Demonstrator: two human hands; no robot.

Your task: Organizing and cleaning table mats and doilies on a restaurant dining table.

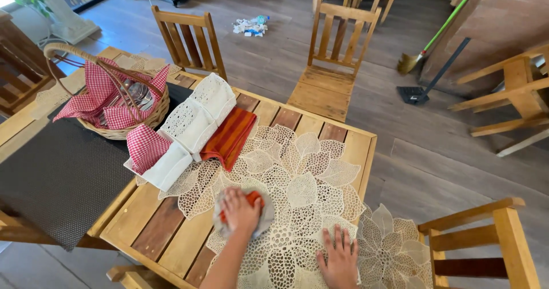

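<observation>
Right now your left hand (pixel 240 210) presses a bunched grey-and-orange cloth (pixel 258 209) onto the lace leaf-pattern table runner (pixel 297 180), fingers curled over it. Crumpled, the cloth shows no clear long axis. Your right hand (pixel 339 258) lies flat, fingers spread, on the runner.
</observation>
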